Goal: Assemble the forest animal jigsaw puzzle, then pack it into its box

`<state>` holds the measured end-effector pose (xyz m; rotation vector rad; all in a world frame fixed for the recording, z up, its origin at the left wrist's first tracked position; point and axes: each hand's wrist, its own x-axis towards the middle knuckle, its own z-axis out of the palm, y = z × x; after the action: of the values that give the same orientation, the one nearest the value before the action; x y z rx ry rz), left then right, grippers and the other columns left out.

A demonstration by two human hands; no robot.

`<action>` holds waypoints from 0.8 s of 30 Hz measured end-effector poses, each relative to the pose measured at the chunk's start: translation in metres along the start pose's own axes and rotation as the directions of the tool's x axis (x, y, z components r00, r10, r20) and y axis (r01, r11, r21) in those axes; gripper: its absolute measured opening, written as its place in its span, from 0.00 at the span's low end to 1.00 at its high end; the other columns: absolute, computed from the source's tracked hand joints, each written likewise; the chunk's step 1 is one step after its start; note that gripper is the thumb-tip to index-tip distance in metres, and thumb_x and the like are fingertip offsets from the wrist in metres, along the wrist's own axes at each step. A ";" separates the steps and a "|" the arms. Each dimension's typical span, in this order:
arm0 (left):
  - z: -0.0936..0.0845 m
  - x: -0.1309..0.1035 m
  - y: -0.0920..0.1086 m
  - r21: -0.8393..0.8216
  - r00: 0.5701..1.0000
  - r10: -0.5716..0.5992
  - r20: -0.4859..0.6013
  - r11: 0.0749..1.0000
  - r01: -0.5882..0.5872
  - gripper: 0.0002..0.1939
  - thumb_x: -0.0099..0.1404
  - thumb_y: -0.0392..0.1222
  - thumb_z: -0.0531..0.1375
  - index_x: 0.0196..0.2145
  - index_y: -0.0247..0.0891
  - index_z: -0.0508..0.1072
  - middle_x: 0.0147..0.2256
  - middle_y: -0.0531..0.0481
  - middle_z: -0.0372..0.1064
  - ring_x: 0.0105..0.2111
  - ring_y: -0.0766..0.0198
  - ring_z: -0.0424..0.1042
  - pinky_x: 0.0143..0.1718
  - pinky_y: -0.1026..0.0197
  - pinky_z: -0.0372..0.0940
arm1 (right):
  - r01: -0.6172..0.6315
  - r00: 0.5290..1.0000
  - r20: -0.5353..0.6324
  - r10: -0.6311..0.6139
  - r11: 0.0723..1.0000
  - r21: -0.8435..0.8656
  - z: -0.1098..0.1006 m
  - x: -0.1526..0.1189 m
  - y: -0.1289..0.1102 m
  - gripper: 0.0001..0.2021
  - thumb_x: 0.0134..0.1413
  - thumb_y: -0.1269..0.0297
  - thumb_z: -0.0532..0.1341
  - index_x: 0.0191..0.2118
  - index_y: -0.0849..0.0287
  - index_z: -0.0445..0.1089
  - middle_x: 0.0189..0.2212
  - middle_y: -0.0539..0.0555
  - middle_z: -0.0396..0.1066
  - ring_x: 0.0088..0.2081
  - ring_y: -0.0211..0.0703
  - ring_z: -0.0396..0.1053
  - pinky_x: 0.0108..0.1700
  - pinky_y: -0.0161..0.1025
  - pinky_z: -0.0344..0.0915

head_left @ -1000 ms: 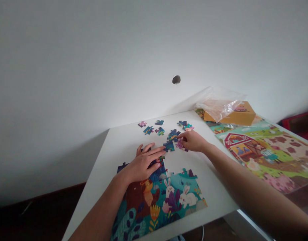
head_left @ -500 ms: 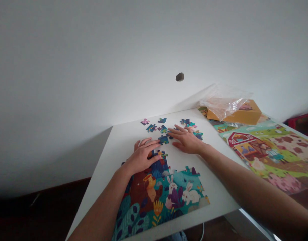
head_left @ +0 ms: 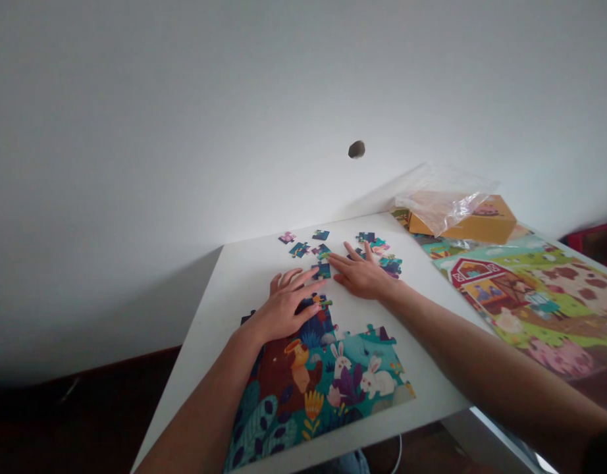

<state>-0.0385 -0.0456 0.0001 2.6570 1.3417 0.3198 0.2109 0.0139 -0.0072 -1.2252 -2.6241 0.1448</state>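
From where I stand, the roughly square, dark-blue cardboard jigsaw piece (head_left: 322, 272) sits near the centre of the frame, in the gap between the two hands, with no clear long axis. The left hand (head_left: 286, 308) is nearer: its fingers, loosely spread, point up and right, the tips reaching the piece's left and lower edges; touching or just above, I can't tell. That palm lies over the upper end of the joined teal-and-brown jigsaw section with bear and rabbits (head_left: 328, 385), lower centre. The right hand (head_left: 361, 273), open and palm down, points up and left, its fingertips just beside the piece's upper right; a dark patterned piece (head_left: 357, 253) shows between its fingers. I see neither hand gripping anything.
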 end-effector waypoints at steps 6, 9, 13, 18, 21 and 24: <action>-0.001 -0.001 -0.001 -0.028 0.999 -0.023 0.040 0.999 0.024 0.26 0.68 0.55 0.54 0.62 0.50 0.64 0.66 0.51 0.54 0.65 0.44 0.48 0.63 0.36 0.44 | -0.041 0.999 0.004 0.041 0.999 0.008 0.004 0.001 0.002 0.29 0.65 0.60 0.49 0.70 0.54 0.46 0.69 0.57 0.49 0.70 0.64 0.34 0.61 0.79 0.28; 0.000 0.001 -0.001 -0.023 1.000 -0.014 0.009 1.000 0.014 0.26 0.67 0.54 0.55 0.61 0.50 0.65 0.65 0.50 0.56 0.63 0.45 0.51 0.63 0.38 0.45 | -0.009 1.000 0.020 0.009 1.000 -0.004 0.006 0.003 0.002 0.29 0.67 0.58 0.47 0.71 0.54 0.43 0.69 0.57 0.46 0.70 0.64 0.33 0.61 0.79 0.28; 0.001 0.002 -0.004 -0.002 0.998 -0.040 -0.055 0.999 0.040 0.25 0.66 0.56 0.56 0.59 0.50 0.68 0.62 0.49 0.60 0.60 0.47 0.55 0.62 0.40 0.47 | -0.026 0.999 0.030 0.026 1.000 -0.015 0.001 0.002 0.000 0.28 0.66 0.57 0.47 0.70 0.53 0.47 0.67 0.57 0.54 0.69 0.65 0.39 0.61 0.79 0.27; 0.002 0.000 -0.014 0.042 0.986 -0.125 -0.108 0.991 0.130 0.26 0.65 0.58 0.56 0.58 0.47 0.69 0.60 0.47 0.61 0.58 0.47 0.57 0.61 0.42 0.50 | -0.083 0.996 -0.035 0.080 0.992 -0.092 -0.013 -0.003 -0.002 0.23 0.60 0.60 0.57 0.60 0.56 0.65 0.57 0.62 0.65 0.63 0.65 0.52 0.62 0.76 0.24; 0.002 -0.002 -0.018 0.055 0.982 -0.145 -0.122 0.987 0.152 0.27 0.65 0.59 0.56 0.58 0.48 0.68 0.60 0.47 0.60 0.58 0.47 0.57 0.60 0.43 0.51 | -0.014 0.999 -0.032 0.012 0.998 -0.066 -0.018 -0.005 -0.001 0.13 0.60 0.60 0.59 0.47 0.55 0.74 0.60 0.59 0.62 0.65 0.64 0.48 0.62 0.76 0.26; 0.003 -0.002 -0.019 0.062 0.981 -0.149 -0.124 0.986 0.157 0.28 0.65 0.59 0.56 0.59 0.48 0.67 0.61 0.46 0.59 0.59 0.47 0.57 0.60 0.42 0.51 | 0.061 0.998 -0.019 -0.061 0.998 0.010 -0.021 -0.007 -0.001 0.08 0.59 0.62 0.60 0.42 0.56 0.74 0.58 0.58 0.66 0.66 0.62 0.49 0.62 0.76 0.29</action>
<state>-0.0540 -0.0362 -0.0079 2.6073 1.6125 0.4249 0.2198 0.0077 0.0123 -1.1362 -2.6377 0.1353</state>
